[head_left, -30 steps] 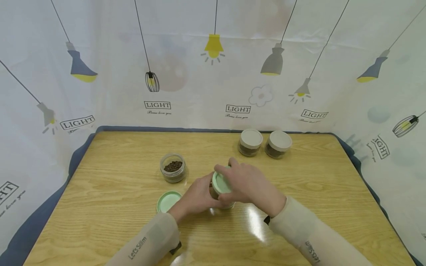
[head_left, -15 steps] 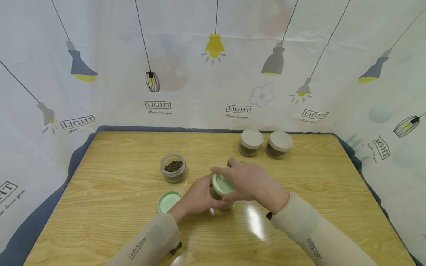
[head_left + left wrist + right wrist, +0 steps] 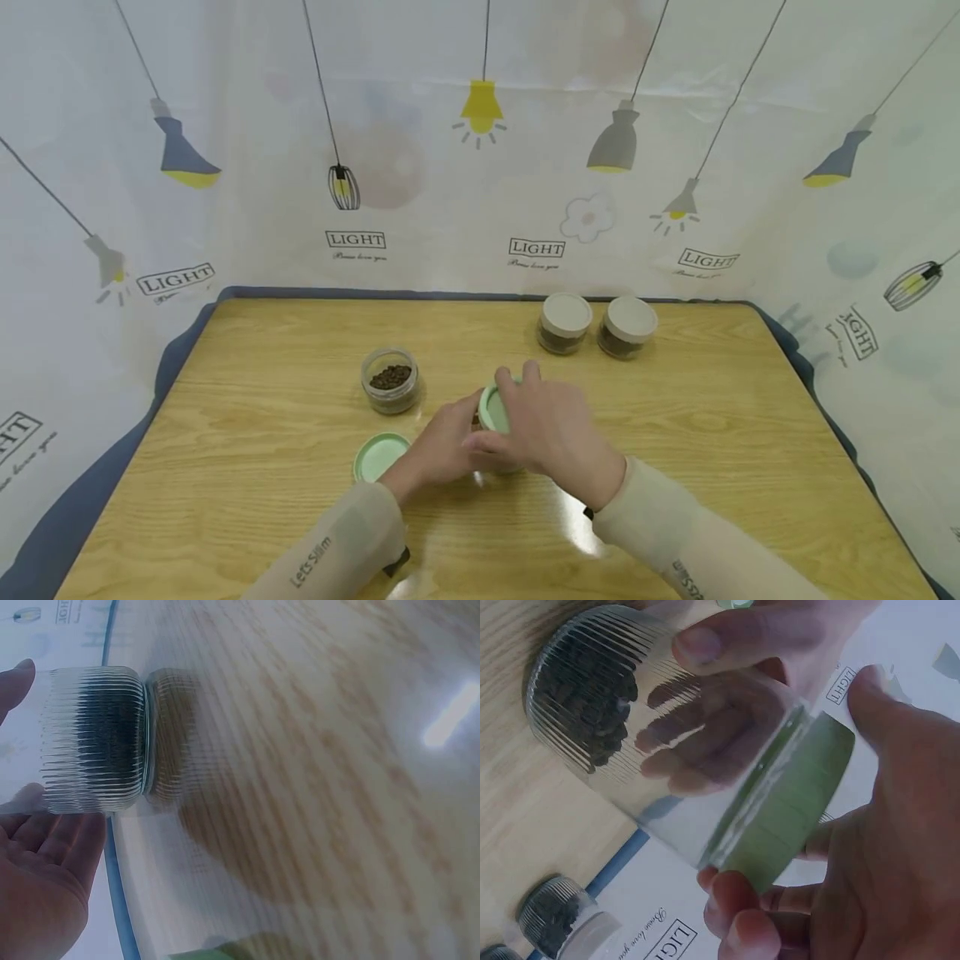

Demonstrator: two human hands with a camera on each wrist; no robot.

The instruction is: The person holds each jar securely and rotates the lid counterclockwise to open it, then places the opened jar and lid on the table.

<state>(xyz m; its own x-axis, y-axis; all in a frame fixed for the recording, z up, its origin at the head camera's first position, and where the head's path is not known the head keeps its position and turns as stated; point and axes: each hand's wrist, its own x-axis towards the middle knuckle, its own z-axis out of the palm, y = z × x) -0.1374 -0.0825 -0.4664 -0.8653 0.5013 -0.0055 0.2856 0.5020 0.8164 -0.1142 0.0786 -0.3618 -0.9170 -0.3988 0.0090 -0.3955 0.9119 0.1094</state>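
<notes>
The ribbed jar (image 3: 97, 740) is clear, its lid (image 3: 795, 799) green, the tabletop (image 3: 262, 375) grained yellow-brown.

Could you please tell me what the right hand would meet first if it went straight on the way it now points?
The right hand would meet the green lid first, which it appears to touch; the glass jar beyond it would probably come next, though depth is hard to judge.

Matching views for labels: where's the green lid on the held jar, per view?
Head: green lid, just below centre, partly covered by the right hand.
Left wrist: absent; bottom green sliver looks like the loose lid.
Right wrist: green lid, right of centre, on the ribbed glass jar.
Shared landmark: left hand, in all three.
</notes>
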